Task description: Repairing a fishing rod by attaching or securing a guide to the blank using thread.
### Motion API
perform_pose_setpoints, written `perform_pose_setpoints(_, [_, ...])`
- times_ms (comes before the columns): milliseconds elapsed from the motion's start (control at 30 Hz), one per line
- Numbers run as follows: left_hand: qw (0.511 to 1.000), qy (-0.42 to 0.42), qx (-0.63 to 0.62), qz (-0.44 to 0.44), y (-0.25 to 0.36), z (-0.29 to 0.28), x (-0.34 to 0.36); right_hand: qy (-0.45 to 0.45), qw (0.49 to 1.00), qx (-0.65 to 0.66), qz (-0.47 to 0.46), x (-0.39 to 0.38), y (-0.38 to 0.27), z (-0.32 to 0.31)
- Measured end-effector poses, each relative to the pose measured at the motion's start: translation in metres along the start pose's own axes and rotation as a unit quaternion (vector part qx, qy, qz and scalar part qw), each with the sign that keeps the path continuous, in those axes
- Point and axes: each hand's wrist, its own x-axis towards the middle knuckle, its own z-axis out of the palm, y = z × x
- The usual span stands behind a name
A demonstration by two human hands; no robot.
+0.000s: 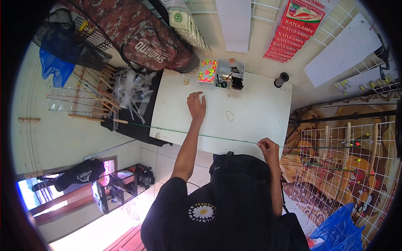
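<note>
A white table (pixel 251 104) occupies the centre of the frame. A white wire grid (pixel 320 186) stands at the right of the frame, with slender rods and wooden handles against it. A camouflage-patterned bag (pixel 144 39) leans in at the upper left, its lower end by the table's far edge. A thin green rod (pixel 224 138) runs from the left of the frame, at a wooden handle (pixel 121 121), across the near part of the table to the right hand (pixel 269 149), right of centre.

A heap of clear plastic bags (pixel 132 90) lies left of the table on dark cloth. A white compartment box (pixel 224 65) sits near the table's far edge, upper centre.

The right hand pinches the green rod between thumb and fingertips. The left hand (pixel 197 106) is above the table left of centre, below the box, fingers loosely bent and thumb spread away from them; no object is visible in its grip. Whether its fingertips touch the surface cannot be told.

A dark cylinder (pixel 281 79) stands at the table's far right corner. A thin pale loop (pixel 230 116) lies on the table at mid-frame. Small pink and yellow pieces (pixel 207 70) fill the box's left compartment.
</note>
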Motion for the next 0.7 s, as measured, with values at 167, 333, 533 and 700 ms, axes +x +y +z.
perform_pose_setpoints(167, [0.995,0.076,-0.03,0.065,0.02,0.002,0.049,0.034,0.999,0.009,-0.025,0.002,0.007,0.007])
perform_pose_setpoints(333, [0.996,0.008,-0.005,0.089,0.022,0.004,0.098,0.06,0.996,0.004,-0.06,0.003,0.007,0.006])
perform_pose_setpoints(533, [0.984,-0.127,0.115,0.041,0.009,0.015,0.126,0.022,0.999,0.005,0.032,0.003,-0.004,-0.006])
perform_pose_setpoints(700, [0.987,-0.123,0.098,0.024,0.016,0.02,0.13,0.034,0.997,0.018,0.068,0.006,0.003,-0.009])
